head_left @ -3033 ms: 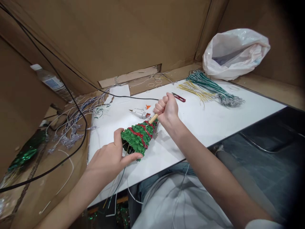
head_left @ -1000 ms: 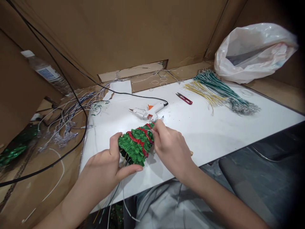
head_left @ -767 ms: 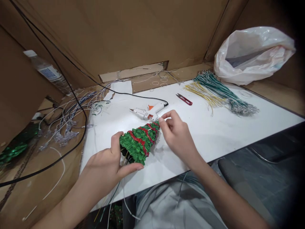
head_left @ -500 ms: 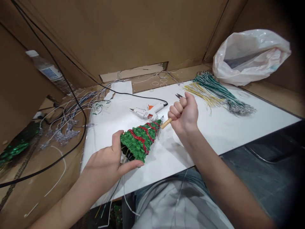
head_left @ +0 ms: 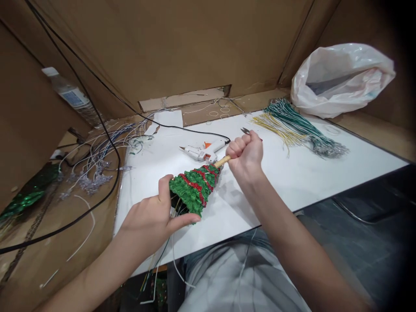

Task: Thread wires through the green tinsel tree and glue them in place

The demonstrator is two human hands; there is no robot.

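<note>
I had the right hand [head_left: 246, 156] clenched around the wooden stem [head_left: 222, 161] and the left hand [head_left: 147, 216] cupping the base of the green tinsel tree [head_left: 194, 190]. Held over the white table [head_left: 302, 182], its long axis slanted, tip pointing away up-right toward the fist, near the glue gun [head_left: 201, 152].

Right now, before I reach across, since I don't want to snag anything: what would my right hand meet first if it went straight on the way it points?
Probably the black cord of the glue gun, just past the knuckles of your right hand. The snips lie slightly right of that line. Depth is hard to judge from this view.
</note>
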